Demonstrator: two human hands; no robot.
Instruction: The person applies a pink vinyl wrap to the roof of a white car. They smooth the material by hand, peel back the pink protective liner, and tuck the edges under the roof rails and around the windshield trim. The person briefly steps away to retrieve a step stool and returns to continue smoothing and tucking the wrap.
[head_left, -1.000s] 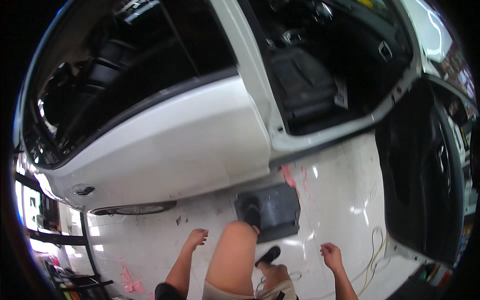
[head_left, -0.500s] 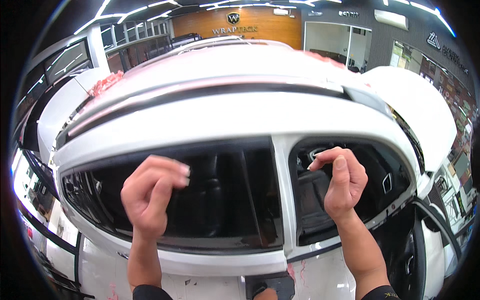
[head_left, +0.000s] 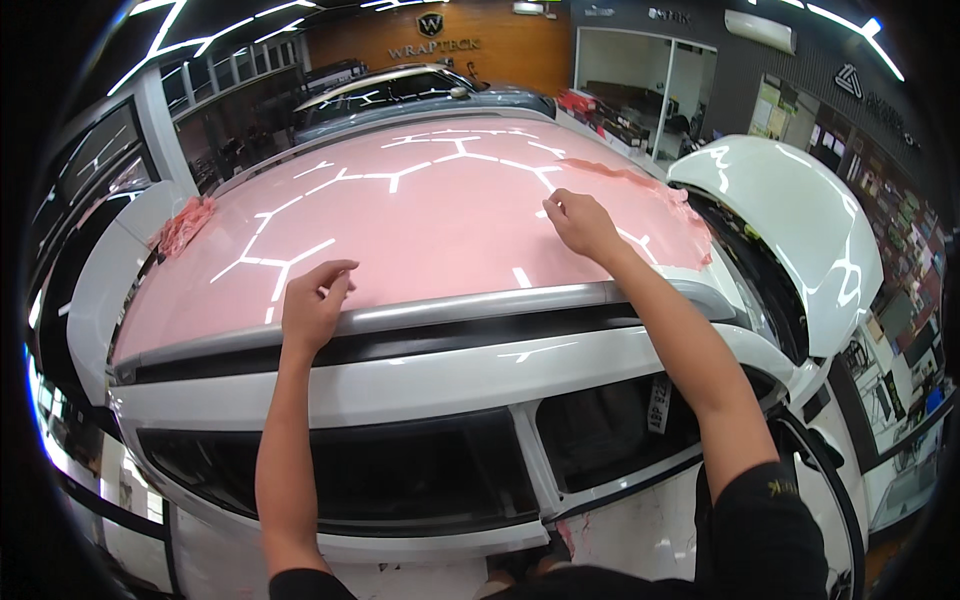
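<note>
Pink film (head_left: pixel 430 215) covers the white car's roof, and ceiling lights reflect in it. Over the near left part of the roof, just beyond the silver roof rail (head_left: pixel 450 308), is my left hand (head_left: pixel 314 303), its fingers curled and bent toward the thumb. My right hand (head_left: pixel 582 224) reaches farther across the film, right of the middle, with its fingers drawn together. I cannot make out anything in either hand, nor whether either touches the film. A ragged, wrinkled film edge (head_left: pixel 685 215) lies right of my right hand.
Crumpled pink film (head_left: pixel 183 228) bunches at the roof's far left corner. The raised white hood (head_left: pixel 790 225) stands at right, and a raised white panel (head_left: pixel 115 285) at left. Dark side windows (head_left: pixel 400 475) lie below my arms. Another car (head_left: pixel 420 92) stands behind.
Both hands have moved away from me, from in front of the side windows to above the roof. The view has risen, showing more of the pink roof and the car behind.
</note>
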